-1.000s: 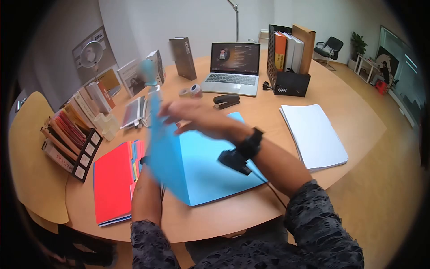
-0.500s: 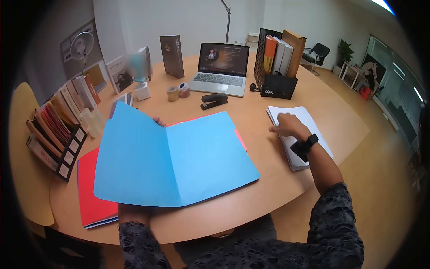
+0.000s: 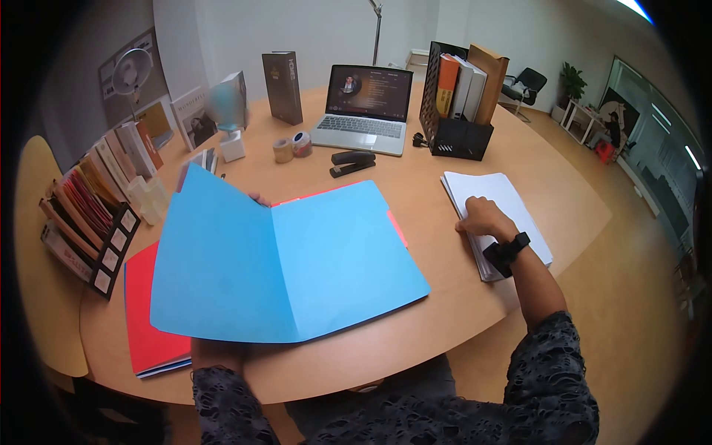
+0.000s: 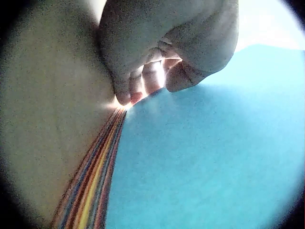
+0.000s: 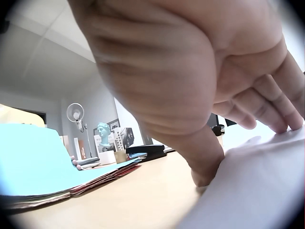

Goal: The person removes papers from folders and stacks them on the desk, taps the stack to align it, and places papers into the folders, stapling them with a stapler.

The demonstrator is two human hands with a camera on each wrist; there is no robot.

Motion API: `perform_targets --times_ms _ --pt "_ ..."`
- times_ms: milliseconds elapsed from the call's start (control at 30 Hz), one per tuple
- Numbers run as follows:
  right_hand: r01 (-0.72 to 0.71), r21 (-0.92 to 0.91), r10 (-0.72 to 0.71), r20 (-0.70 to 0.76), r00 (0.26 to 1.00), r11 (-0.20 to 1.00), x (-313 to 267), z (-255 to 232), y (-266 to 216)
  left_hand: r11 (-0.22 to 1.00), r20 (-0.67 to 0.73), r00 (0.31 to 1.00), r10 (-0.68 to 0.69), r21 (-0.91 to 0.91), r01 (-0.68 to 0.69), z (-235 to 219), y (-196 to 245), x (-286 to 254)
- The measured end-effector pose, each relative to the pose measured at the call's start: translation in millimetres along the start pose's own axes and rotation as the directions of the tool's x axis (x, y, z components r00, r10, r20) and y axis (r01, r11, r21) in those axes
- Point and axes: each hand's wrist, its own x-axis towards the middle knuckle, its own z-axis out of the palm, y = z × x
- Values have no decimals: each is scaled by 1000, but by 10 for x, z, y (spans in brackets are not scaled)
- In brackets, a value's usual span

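Note:
A blue folder (image 3: 348, 259) lies spread on the desk, its left cover (image 3: 222, 259) raised at a slant. My left hand (image 4: 167, 43) is mostly hidden behind that cover in the head view; only fingertips (image 3: 259, 199) show at the top of the fold. In the left wrist view, its curled fingers and thumb hold the folder by the fold, above a stack of coloured folder edges (image 4: 90, 181). At the left edge of a white paper stack (image 3: 512, 200), my right hand (image 3: 486, 216) grips sheets, thumb at the edge (image 5: 202, 176) and bent fingers on top.
Red folders (image 3: 148, 311) lie partly under the raised cover. Behind are a black stapler (image 3: 352, 163), tape rolls (image 3: 291, 147), a laptop (image 3: 363, 111) and a black file holder (image 3: 460, 137). Books and a file rack (image 3: 111, 252) stand left; the desk's edge curves nearby.
My right hand has left the blue cover and crossed right to the paper stack, where it has settled at the left edge. The folder's cover has come down leftward into a wider opening.

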Motion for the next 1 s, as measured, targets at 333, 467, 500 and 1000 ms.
perform_targets --times_ms 333,467,500,1000 --pt "-6 80 9 -37 999 997 -17 -19 115 1000 32 999 8 4 -8 -130 -16 49" --pt "25 115 -13 -98 995 993 -16 16 182 1000 46 999 9 10 -10 -113 -33 105" --pt "25 113 -14 -99 995 993 1 19 198 1000 49 999 11 10 -11 -99 -37 110" --pt "465 413 -92 -663 743 783 -177 -1006 34 1000 33 999 21 16 -22 -54 93 371"
